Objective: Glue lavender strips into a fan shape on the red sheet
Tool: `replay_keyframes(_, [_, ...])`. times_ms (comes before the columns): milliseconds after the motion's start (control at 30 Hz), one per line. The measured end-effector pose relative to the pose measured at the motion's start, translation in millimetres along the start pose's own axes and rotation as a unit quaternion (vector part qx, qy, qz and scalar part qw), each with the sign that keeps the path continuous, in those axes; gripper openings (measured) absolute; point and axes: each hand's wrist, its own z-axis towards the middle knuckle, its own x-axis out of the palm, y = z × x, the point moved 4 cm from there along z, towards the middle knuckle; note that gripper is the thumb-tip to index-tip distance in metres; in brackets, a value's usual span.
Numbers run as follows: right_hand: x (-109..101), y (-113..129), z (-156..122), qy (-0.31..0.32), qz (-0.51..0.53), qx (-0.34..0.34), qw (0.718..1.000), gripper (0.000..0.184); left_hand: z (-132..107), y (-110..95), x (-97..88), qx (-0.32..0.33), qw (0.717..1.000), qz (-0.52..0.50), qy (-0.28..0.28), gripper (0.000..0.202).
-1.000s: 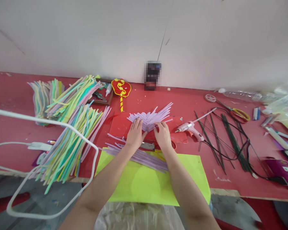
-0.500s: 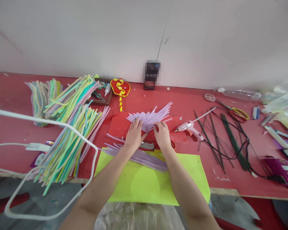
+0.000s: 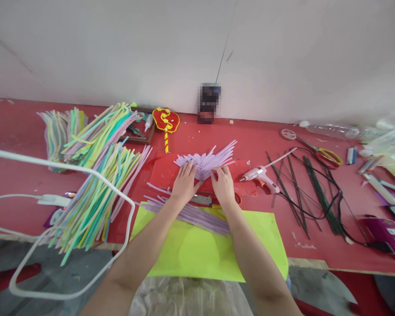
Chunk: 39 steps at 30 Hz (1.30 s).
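Lavender pipe cleaners [image 3: 217,159] lie in a V-shaped fan on a red board [image 3: 161,173], meeting along a centre seam. My left hand [image 3: 184,181] rests flat on the left side of the fan, fingers stretched out and thumb toward the seam. At the lower right edge, my right hand [image 3: 223,182] has its fingers bent in a pinch on a lavender pipe cleaner, mostly hidden by the fingers. Just below the hands, scissors [image 3: 202,199] lie partly covered. Loose lavender pipe cleaners [image 3: 197,217] are spread over a yellow-green sheet [image 3: 191,254] under my forearms.
Bundles of coloured pipe cleaners [image 3: 92,206] fill the left, crossed by a white cable [image 3: 130,210]. A pink glue gun [image 3: 261,177] lies right of my right hand, near dark green wires [image 3: 321,193] and yellow-handled scissors [image 3: 329,157]. A red-and-yellow fan ornament [image 3: 166,120] stands behind.
Both hands stay almost where they were on the lavender fan. The view shifts very slightly; nothing is visibly picked up or let go.
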Motion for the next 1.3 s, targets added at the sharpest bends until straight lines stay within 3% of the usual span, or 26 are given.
replay_keyframes(900, [-3, 7, 1, 0.002, 0.002, -0.006, 1.000, 0.021, 3, 5, -0.6, 0.027, 0.999, 0.014, 0.036, 0.056])
replay_keyframes(967, [-13, 9, 1, -0.013, 0.004, -0.006, 1.000, 0.021, 4, 6, 0.3, 0.027, 0.999, 0.015, 0.033, 0.056])
replay_keyframes(1067, [-47, -1, 0, -0.068, -0.018, 0.005, 0.998, 0.022, 4, 6, 1.2, 0.026, 0.999, 0.011, 0.032, 0.057])
replay_keyframes(1200, [-108, -52, -13, -0.162, -0.103, 0.096, 0.977, 0.027, 5, 6, 1.2, 0.021, 0.999, 0.004, 0.030, 0.057])
replay_keyframes(1300, [-136, -98, -23, -0.158, -0.179, 0.145, 0.960, 0.038, 5, 5, 1.7, 0.018, 1.000, 0.001, 0.021, 0.056])
